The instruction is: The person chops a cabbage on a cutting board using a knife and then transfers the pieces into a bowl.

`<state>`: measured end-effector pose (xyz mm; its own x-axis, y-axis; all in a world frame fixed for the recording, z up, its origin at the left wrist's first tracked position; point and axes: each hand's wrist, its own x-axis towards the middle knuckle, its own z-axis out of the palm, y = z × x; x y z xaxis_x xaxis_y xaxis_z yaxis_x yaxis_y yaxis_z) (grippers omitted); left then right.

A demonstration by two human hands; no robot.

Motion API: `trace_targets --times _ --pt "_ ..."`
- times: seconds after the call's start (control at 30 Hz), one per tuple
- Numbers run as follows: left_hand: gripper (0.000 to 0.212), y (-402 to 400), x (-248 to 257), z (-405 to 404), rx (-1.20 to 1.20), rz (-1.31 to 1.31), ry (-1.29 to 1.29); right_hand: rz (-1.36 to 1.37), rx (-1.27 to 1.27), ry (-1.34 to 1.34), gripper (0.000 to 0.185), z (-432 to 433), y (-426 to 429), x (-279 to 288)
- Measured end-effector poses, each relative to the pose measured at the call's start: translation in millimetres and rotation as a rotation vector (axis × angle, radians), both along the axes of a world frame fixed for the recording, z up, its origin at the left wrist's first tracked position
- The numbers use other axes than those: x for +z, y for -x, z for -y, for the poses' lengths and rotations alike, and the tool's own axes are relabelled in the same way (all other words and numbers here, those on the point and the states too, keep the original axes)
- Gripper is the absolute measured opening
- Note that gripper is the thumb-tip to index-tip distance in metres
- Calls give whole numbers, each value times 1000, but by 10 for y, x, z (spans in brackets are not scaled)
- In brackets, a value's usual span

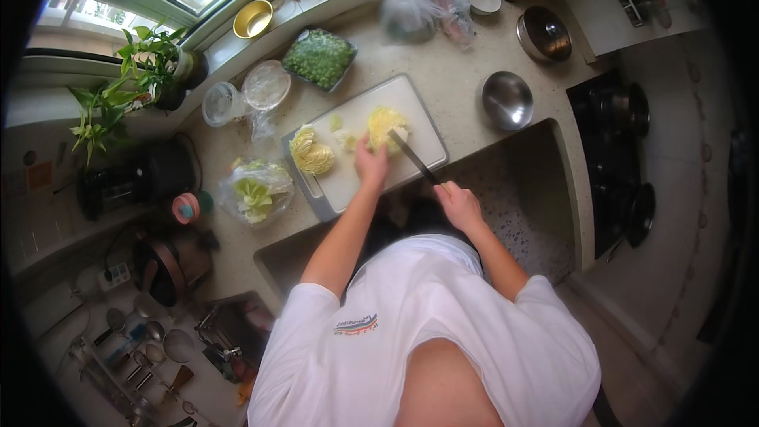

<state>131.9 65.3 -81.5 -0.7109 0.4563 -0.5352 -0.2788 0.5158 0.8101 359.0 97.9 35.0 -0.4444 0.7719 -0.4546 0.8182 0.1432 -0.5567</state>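
Observation:
A white cutting board with a grey rim lies on the counter before me. Near its right half, my left hand steadies a piece of cut cabbage from the near left side. My right hand grips the handle of a kitchen knife. The knife's blade reaches over the board's front edge, and its tip meets the cabbage. At the board's left end rests another cut piece of cabbage, its layers showing. A small pale leaf piece lies between the two.
Left of the board sits a plastic bag with leafy greens. Behind it are a tray of green peas and clear plastic tubs. A steel bowl stands to the right, near a stove. Potted plants line the window.

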Motion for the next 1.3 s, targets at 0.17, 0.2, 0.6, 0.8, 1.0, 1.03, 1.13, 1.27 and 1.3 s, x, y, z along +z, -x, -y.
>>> trace_targets --times 0.17,0.2,0.6,0.8,1.0,1.03,1.13,1.27,1.3 --pt "48 31 -289 82 -46 -123 -14 24 15 4 45 29 88 -18" --pt "48 22 -297 80 -49 -130 -6 33 7 24 44 31 103 -9" --pt "49 -1 -270 92 -7 -100 73 196 65 50 52 -38 381 -182" --pt "48 -7 -279 46 6 -67 76 261 15 162 52 -111 417 -145" --pt "42 78 -386 44 -24 -124 41 259 103 76 54 -119 408 -184" --pt "42 81 -387 42 -27 -133 54 264 105 78 53 -107 402 -184" --pt "42 80 -347 43 -25 -120 75 265 114 59 53 -43 348 -250" --pt "47 97 -233 33 -19 -75 60 301 72 124 51 -24 261 -183" --pt "48 104 -194 12 -32 -81 59 305 65 124 51 -19 199 -185"
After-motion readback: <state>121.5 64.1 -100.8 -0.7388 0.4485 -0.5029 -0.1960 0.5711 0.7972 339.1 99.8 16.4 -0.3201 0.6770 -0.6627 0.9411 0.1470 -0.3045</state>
